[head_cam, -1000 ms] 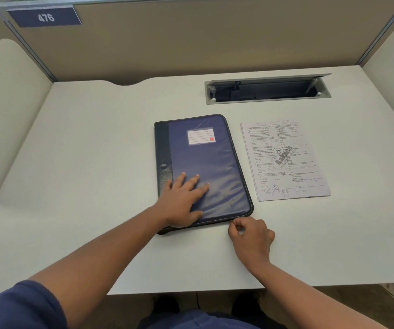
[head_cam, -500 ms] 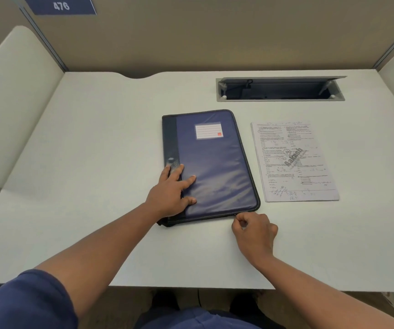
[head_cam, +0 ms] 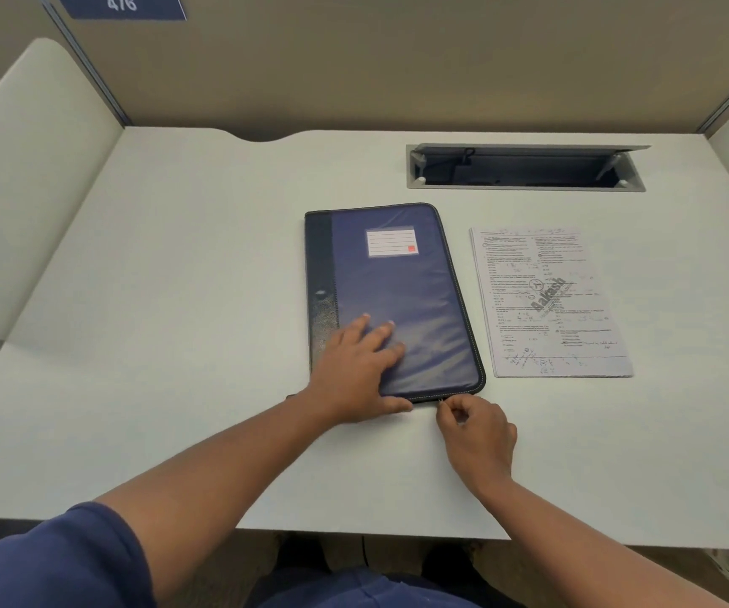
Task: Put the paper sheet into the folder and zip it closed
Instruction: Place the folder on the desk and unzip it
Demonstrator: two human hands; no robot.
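Note:
A dark blue zip folder [head_cam: 398, 291] with a white label lies closed in the middle of the white desk [head_cam: 178, 300]. My left hand [head_cam: 360, 370] presses flat on its near left part, fingers spread and thumb along the near edge. My right hand [head_cam: 474, 432] is at the folder's near right corner and pinches the small metal zip pull [head_cam: 441, 402] between thumb and forefinger. The printed paper sheet [head_cam: 547, 300] lies flat on the desk just right of the folder, untouched.
An open grey cable tray [head_cam: 525, 166] is sunk into the desk behind the paper. Beige partition walls enclose the desk at the back and both sides. A blue sign reading 476 [head_cam: 122, 4] hangs at the top left.
My left hand slid from the folder's left spine toward its middle, thumb now on the near edge. My right hand stays at the near right corner on the zip pull.

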